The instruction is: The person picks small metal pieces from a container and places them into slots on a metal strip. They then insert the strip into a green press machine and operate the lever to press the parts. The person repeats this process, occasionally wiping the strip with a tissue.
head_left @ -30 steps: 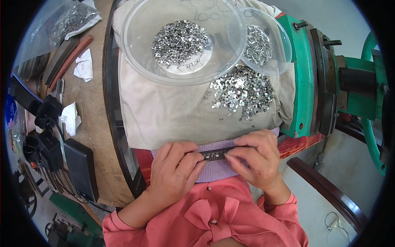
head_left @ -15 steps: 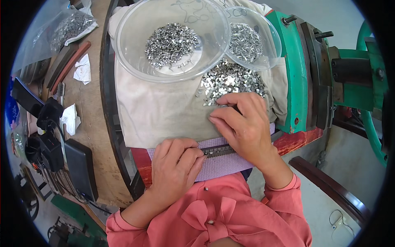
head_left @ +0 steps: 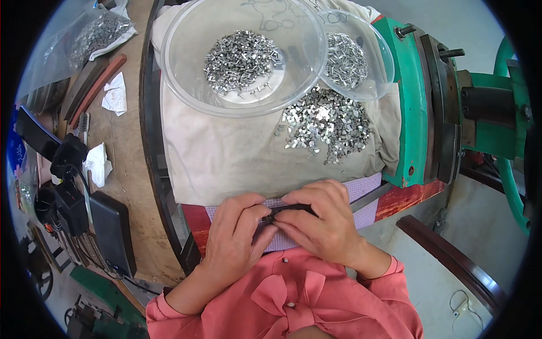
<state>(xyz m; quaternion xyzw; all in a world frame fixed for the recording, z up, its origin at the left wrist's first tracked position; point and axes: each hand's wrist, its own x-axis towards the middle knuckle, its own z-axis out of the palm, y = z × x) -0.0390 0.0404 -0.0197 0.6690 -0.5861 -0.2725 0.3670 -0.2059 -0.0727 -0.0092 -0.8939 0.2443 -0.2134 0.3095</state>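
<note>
Bright diffuse light, glints on metal pieces [head_left: 328, 125], dark fisheye rim

The chips [head_left: 333, 127] look metal (glossy), the cloth [head_left: 226, 164] matt.

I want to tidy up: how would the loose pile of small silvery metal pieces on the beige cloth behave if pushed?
The loose pile of small silvery metal pieces would probably spread apart, since stray pieces lie around its edge. Many look flat, so they'd likely slide rather than roll. The creased beige cloth beneath might bunch up.
</note>
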